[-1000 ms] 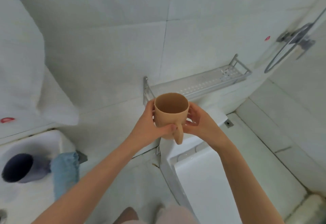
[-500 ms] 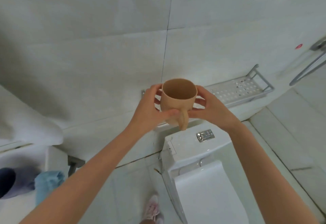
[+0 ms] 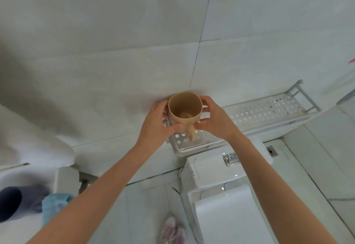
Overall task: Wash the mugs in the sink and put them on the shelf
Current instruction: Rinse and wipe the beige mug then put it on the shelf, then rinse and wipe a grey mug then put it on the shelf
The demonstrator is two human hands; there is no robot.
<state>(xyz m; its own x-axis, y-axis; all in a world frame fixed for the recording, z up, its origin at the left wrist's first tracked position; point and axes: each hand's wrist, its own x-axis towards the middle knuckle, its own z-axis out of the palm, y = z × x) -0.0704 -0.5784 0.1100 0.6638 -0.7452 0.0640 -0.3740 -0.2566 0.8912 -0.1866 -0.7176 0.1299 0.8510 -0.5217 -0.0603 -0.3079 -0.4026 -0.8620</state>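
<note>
Two hands cup the upright tan mug, the left hand and right hand curled around its sides, now carried down over the left end of the perforated shelf; set-down looks imminent, while a dark mug waits by the sink.

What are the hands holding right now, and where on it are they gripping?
The tan mug, upright, gripped by its body: left hand on its left side, right hand on its right. The handle is free.

No legible txt or nos.
</note>
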